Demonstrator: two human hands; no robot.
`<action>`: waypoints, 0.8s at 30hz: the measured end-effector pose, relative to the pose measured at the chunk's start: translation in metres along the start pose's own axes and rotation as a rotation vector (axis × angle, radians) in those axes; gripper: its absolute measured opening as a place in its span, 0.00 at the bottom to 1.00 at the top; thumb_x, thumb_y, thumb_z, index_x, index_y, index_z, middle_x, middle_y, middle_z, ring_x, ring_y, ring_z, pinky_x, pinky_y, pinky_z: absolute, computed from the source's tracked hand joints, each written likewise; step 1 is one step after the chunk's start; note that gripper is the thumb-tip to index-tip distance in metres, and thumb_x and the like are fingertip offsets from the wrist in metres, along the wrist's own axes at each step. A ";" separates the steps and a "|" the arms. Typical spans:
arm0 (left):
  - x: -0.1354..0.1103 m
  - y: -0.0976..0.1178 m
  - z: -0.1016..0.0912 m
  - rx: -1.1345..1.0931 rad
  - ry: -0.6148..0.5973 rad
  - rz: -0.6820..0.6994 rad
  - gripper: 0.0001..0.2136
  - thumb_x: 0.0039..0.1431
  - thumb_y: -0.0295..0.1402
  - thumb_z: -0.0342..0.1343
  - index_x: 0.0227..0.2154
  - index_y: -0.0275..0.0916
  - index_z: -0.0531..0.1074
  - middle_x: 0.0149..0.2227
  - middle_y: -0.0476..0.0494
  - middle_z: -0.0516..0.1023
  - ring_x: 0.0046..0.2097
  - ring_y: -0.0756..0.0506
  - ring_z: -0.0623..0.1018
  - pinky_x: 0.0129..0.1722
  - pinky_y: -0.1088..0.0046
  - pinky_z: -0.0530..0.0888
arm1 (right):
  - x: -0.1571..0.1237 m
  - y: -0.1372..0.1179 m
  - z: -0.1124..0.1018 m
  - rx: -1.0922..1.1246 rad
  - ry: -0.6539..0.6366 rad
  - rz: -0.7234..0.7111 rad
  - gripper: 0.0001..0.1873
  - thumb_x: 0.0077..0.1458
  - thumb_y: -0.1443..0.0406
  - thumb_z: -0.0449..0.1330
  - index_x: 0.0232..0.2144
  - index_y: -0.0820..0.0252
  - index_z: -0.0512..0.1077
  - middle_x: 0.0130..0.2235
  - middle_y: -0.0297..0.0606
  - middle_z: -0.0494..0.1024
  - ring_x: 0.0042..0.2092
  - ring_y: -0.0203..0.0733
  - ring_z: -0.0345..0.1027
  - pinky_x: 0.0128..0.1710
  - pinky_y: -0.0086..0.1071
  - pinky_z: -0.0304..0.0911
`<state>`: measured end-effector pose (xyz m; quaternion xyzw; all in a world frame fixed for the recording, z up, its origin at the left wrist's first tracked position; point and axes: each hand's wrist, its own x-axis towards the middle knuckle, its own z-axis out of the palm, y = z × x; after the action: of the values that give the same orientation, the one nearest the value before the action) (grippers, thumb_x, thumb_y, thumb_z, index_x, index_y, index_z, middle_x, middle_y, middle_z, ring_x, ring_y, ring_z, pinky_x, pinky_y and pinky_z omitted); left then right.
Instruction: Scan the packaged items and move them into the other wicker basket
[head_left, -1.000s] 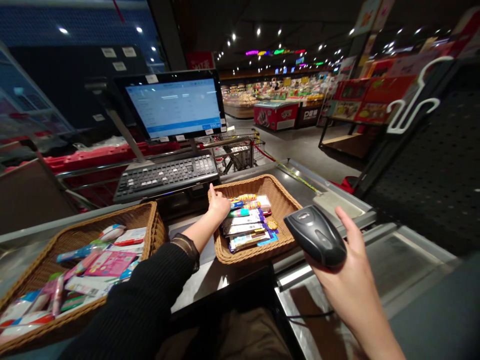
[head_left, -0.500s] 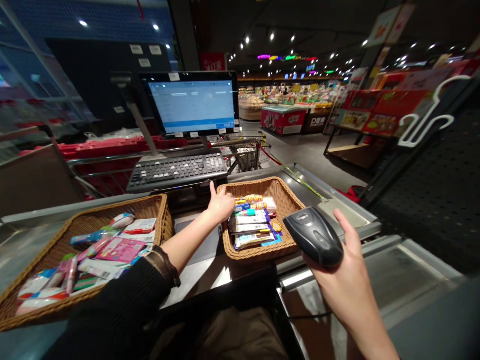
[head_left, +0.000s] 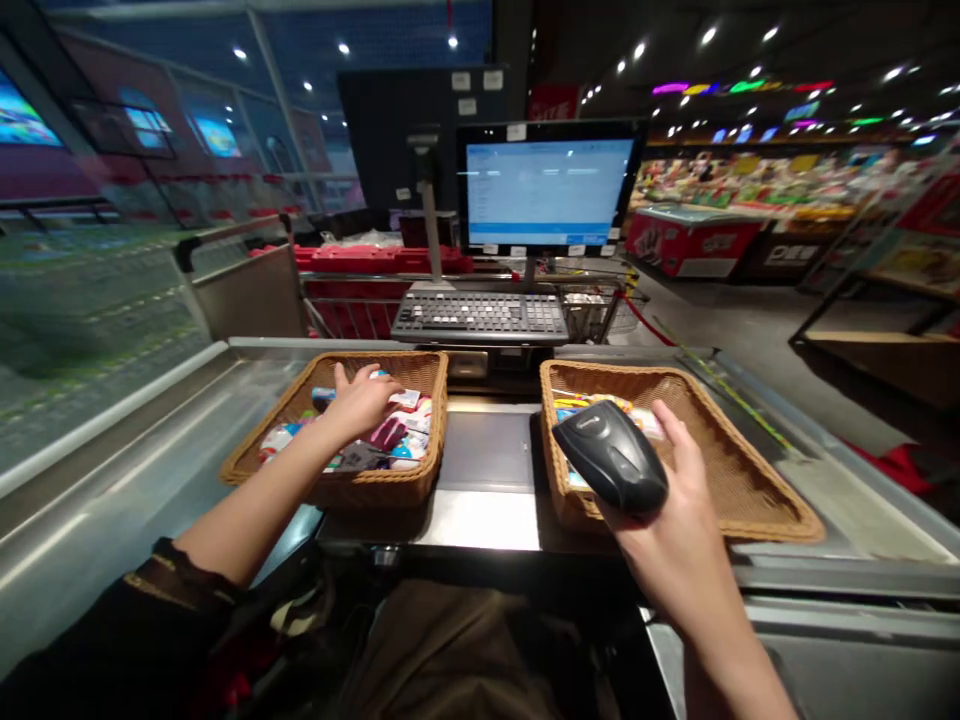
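Note:
My left hand (head_left: pixel 361 402) reaches into the left wicker basket (head_left: pixel 427 478) and rests on the small packaged goods (head_left: pixel 390 440) piled there; its fingers curl down over them, and whether it grips one I cannot tell. My right hand (head_left: pixel 675 520) holds a black handheld barcode scanner (head_left: pixel 609 466) over the near left corner of the right wicker basket (head_left: pixel 750 500). Some packets (head_left: pixel 592 404) lie at that basket's far left, partly hidden by the scanner.
A keyboard (head_left: pixel 480 316) and a lit monitor (head_left: pixel 546 192) stand behind the baskets. A flat scan plate (head_left: pixel 486 452) lies between them on the steel counter (head_left: pixel 135 470). Red shopping baskets (head_left: pixel 375 262) and store shelves lie beyond.
My left hand left the right basket and moved over into the left basket. The view swung left. The right hand keeps the scanner.

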<state>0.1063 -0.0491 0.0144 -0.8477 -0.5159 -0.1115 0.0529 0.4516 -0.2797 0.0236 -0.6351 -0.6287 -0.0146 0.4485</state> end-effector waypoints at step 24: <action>-0.003 -0.065 0.021 0.088 -0.460 0.083 0.27 0.40 0.22 0.66 0.47 0.47 0.76 0.63 0.39 0.72 0.70 0.28 0.56 0.61 0.25 0.42 | 0.007 -0.076 0.072 0.039 -0.217 -0.155 0.22 0.56 0.69 0.56 0.54 0.62 0.71 0.71 0.54 0.51 0.72 0.66 0.43 0.67 0.67 0.50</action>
<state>0.0503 -0.0169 -0.0087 -0.8681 -0.4835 0.1094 -0.0247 0.3525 -0.2460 0.0264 -0.5736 -0.7210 0.0317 0.3874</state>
